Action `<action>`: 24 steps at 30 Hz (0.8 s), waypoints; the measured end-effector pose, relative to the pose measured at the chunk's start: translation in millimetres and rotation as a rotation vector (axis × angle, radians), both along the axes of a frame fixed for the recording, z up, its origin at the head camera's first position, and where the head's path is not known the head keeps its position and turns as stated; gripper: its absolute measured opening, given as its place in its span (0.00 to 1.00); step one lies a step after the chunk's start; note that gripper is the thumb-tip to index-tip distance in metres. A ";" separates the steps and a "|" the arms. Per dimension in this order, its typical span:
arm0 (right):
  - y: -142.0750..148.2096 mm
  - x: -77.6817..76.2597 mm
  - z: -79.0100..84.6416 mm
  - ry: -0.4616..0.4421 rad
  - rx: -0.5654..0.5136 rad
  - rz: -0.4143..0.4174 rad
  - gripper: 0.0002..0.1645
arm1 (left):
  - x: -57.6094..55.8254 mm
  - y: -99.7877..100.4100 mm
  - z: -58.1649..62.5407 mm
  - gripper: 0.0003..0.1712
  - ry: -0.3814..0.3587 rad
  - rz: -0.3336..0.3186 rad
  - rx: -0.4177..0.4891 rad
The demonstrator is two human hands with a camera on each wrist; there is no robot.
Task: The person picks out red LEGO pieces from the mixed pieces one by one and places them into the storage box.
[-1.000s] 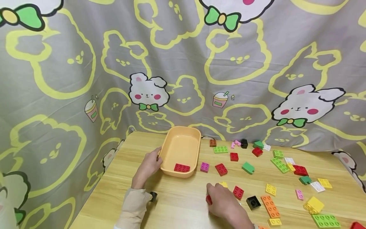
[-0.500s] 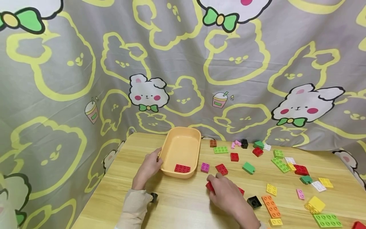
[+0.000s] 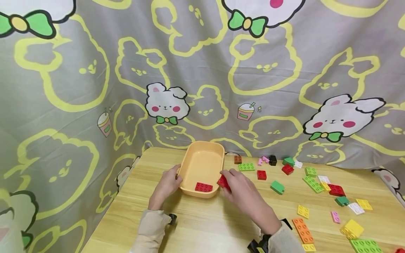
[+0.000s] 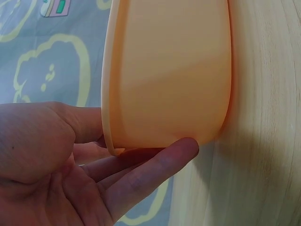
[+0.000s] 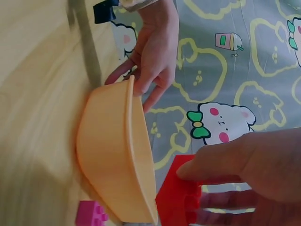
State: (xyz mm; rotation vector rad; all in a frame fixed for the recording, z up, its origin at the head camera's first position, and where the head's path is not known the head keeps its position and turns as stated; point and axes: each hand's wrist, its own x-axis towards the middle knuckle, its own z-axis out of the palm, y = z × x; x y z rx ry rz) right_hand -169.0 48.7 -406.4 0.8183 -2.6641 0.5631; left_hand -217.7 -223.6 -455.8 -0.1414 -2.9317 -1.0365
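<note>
- Pinched between thumb and fingers of the right hand (image 3: 244, 191): 1 red brick (image 3: 223, 182), raised at the near right rim of the bin (image 3: 202, 167). Cannot tell whether touching that rim or just apart.
- Lift well clear of the rim before crossing; probably easy to knock loose from the fingertips otherwise.
- If letting go inside, best do so low, to limit bounce.
- Pinching the bin's left wall, thumb at the rim and fingers along the outside: left hand (image 3: 165, 182). Brace gently, without tilting.
- Lying inside, at the near end: 1 8-stud brick (image 3: 204, 187), also red. Aim for the bare floor beyond.
- Near the bin's outer wall, in the right wrist view: 1 magenta brick (image 5: 89, 214). Avoid brushing against it.
- Scattered rightward over the table (image 3: 202, 221): green brick (image 3: 277, 187), orange brick (image 3: 302, 231), many more.
- Hanging behind: patterned curtain (image 3: 205, 70).
</note>
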 end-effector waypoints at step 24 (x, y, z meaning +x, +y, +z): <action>-64.9 -85.2 -12.1 -0.143 0.110 0.185 0.09 | 1.2 -1.7 -3.6 0.30 0.021 0.008 0.022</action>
